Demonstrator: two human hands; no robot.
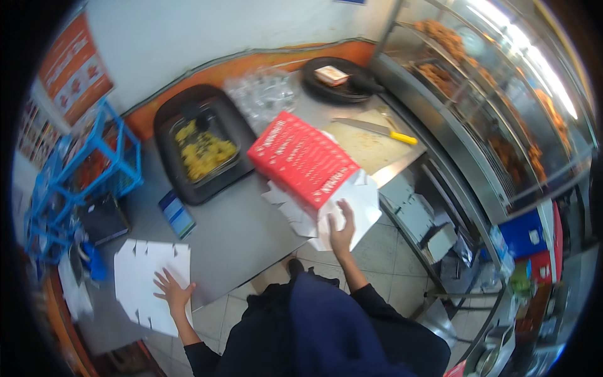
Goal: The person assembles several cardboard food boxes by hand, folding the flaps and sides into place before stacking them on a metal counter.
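My left hand [171, 290] lies flat with fingers spread on a white die-cut cardboard sheet [139, 271], at the near left of the grey table. The sheet has notched edges and overhangs the table's front edge. My right hand [342, 227], fingers apart, touches white cardboard blanks [363, 210] that jut past the table edge. On top of these blanks lies a red printed cardboard piece [304, 157], box-like in shape, just beyond my right fingertips. Whether it is a folded box or a stack of blanks I cannot tell.
A black tub [168, 135] holds a glass dish of yellow food [204, 154]. Nearby are a phone [177, 213], blue baskets [94, 157] and clear plastic bags [262, 93]. A yellow-handled knife [377, 129] rests on a cutting board [358, 147]. A fried-food display cabinet [490, 100] stands right.
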